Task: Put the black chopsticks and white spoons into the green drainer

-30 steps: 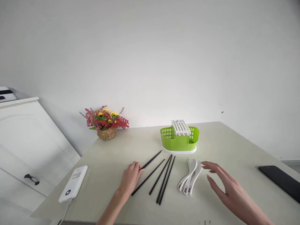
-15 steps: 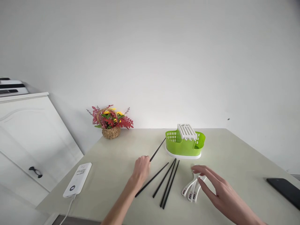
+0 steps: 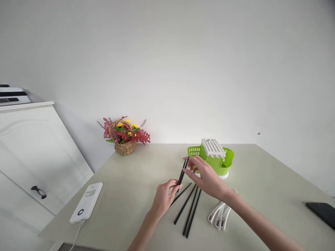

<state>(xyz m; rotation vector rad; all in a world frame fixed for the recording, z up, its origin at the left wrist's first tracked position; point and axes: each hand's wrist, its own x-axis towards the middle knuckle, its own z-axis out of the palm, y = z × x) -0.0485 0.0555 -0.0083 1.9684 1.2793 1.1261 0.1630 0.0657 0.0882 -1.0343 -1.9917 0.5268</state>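
Observation:
My left hand point(image 3: 164, 196) pinches a pair of black chopsticks point(image 3: 182, 173) near their lower part, holding them tilted above the table. At their upper ends, the thumb and fingers of my right hand point(image 3: 206, 176) close on them. Several more black chopsticks point(image 3: 192, 212) lie fanned out on the table below my hands. Under my right forearm are several white utensils point(image 3: 218, 217) with curved, labelled handles; their far ends are partly hidden. Behind my right hand stands a green plastic basket point(image 3: 217, 164) with a white slotted rack point(image 3: 213, 147) across its top.
A wicker basket of artificial flowers point(image 3: 125, 147) stands at the back left. On the left lies a white power bank point(image 3: 87, 202) with a cable. A black phone point(image 3: 321, 212) lies by the right edge. A white cabinet point(image 3: 31, 150) adjoins the table's left side.
My right hand has moved left and up from the white utensils to the chopsticks' upper ends. My left hand has raised the chopsticks and shifted slightly right.

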